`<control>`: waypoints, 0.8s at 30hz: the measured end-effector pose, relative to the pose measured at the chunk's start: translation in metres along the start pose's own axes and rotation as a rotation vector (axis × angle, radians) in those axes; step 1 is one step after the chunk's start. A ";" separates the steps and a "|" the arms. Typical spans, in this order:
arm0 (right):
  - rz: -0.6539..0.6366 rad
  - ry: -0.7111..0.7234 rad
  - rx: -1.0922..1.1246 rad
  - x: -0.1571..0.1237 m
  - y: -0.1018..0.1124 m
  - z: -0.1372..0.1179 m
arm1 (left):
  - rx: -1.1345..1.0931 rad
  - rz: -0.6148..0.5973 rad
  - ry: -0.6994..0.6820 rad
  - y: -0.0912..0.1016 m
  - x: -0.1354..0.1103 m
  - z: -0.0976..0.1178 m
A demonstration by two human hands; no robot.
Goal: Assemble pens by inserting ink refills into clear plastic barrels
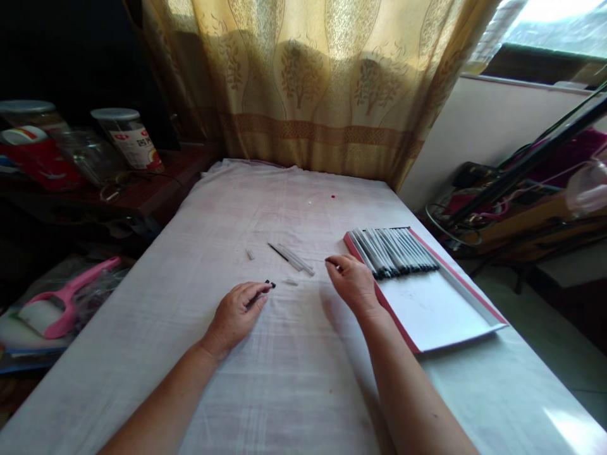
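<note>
My left hand rests on the white cloth and pinches a small black pen cap between its fingertips. My right hand lies near the shallow white tray with a red rim; its fingertips hold something thin and dark, too small to name. Between the hands lie a clear pen barrel and a thin dark refill. A short clear piece sits by the cap, another further left. A row of several assembled pens lies in the tray's far end.
A patterned yellow curtain hangs behind the table. Jars with lids stand on a dark shelf at left. A pink-handled tool lies lower left. Cables and a dark stand crowd the right side.
</note>
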State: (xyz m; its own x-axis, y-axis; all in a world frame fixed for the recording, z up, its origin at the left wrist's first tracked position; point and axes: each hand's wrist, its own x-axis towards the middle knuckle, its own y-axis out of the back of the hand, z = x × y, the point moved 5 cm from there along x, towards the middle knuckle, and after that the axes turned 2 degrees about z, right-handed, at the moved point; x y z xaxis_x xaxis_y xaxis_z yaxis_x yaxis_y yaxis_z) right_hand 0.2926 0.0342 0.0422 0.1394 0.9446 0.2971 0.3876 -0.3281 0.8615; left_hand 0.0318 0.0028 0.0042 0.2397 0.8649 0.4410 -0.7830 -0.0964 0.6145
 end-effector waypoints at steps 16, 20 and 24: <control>-0.126 0.200 -0.281 0.000 -0.045 -0.048 | 0.017 -0.017 -0.024 -0.001 0.001 0.003; -0.097 0.254 -0.256 -0.001 -0.048 -0.047 | 0.024 -0.026 -0.026 -0.001 0.000 0.004; -0.050 0.289 -0.228 -0.005 -0.051 -0.046 | 0.022 -0.029 -0.025 -0.001 0.000 0.004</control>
State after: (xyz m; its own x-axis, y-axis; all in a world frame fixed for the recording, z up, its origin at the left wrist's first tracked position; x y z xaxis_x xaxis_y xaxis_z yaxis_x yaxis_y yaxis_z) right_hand 0.2301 0.0467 0.0163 -0.1503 0.9326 0.3282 0.1698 -0.3027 0.9378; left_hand 0.0347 0.0006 0.0067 0.2769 0.8549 0.4386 -0.7624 -0.0824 0.6418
